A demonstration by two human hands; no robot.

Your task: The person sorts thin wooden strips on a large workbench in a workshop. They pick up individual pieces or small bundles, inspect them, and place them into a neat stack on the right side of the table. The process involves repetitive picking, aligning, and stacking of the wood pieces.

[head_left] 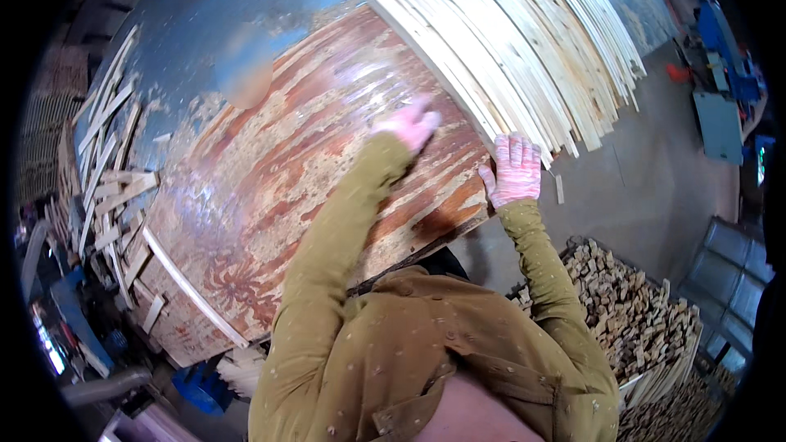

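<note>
Fingers (515, 149) of the right hand (517, 182) lie extended at the wooden strips (508, 41), perhaps steadying their ends; the left hand (409, 125) blurs, so I can't tell its grip.

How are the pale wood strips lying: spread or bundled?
Spread: the pale wood strips lie side by side across the worktable, with the right hand at the near ends.

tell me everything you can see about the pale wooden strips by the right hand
The pale wooden strips look like sawn lumber: long, narrow, cream to light yellow, some with small dark spots like knots. They lie side by side on the worn table, their near ends uneven. The right hand has its fingers over the near ends of the leftmost strips, apparently touching them.
</note>
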